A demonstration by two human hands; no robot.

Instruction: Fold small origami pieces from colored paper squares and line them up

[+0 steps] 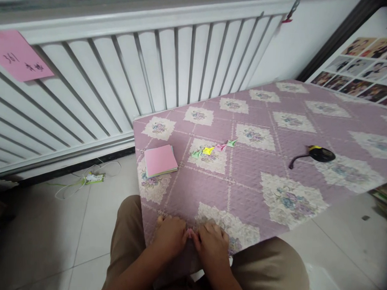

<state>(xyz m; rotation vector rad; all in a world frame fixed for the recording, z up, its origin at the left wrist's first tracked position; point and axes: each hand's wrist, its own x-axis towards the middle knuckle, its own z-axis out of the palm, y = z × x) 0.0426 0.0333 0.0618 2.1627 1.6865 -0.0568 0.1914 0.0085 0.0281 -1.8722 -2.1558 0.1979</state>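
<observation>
Close to the table's front edge, my left hand [171, 233] and my right hand [213, 243] meet around a small piece of folded pink paper [189, 233]. Both are closed, with thumbs and fingers pinching it from either side; most of the paper is hidden by them. Beyond my hands lies a row of small folded paper shapes: a green one [196, 154], a yellow one [208, 150], a pink one [220, 147] and another green one [232, 143]. To their left is a stack of square paper [161, 161] with a pink sheet on top.
A purple flowered cloth covers the table [243, 180]. A black object with a curved stem [322, 154] lies on its right side. Behind stands a white radiator [183, 64] bearing a pink note [20, 56]. A power strip with cables [93, 178] is on the floor at left.
</observation>
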